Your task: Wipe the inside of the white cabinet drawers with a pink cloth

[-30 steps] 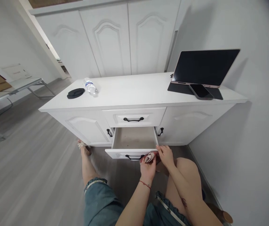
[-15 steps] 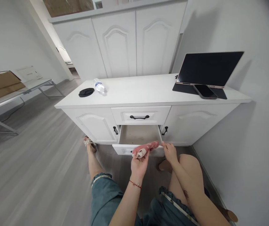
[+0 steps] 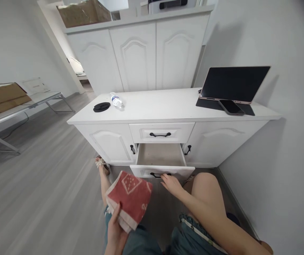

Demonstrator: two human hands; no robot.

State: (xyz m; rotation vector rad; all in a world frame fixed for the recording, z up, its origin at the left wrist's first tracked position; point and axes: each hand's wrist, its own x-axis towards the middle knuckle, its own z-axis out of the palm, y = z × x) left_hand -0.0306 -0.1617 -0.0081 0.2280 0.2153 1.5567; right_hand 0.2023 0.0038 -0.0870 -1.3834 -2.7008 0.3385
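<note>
A folded red cloth with white patterns and a pale edge, like a small towel (image 3: 130, 194), is held in my left hand (image 3: 117, 228), the thumb on top. It is over my lap, to the left of the drawer. My right hand (image 3: 173, 185) is at the front of the pulled-out lower drawer (image 3: 141, 171). Its fingers are stretched out, the fingertips at the right part of the black drawer handle (image 3: 155, 175). The inside of the drawer shows a bare pale bottom with small specks. Above it the upper drawer (image 3: 145, 135) is closed.
On the white cabinet top (image 3: 157, 106) lie a plastic bottle (image 3: 117, 101) and a black round item (image 3: 101, 107) at left. A tablet (image 3: 234, 84) and a phone (image 3: 231, 107) are at right. A cardboard box (image 3: 4, 97) rests on a folding table. My legs flank the drawer.
My left hand has drawn the towel back from above the drawer front, down and left toward my lap. My right hand has shifted from the drawer's right corner left to the handle.
</note>
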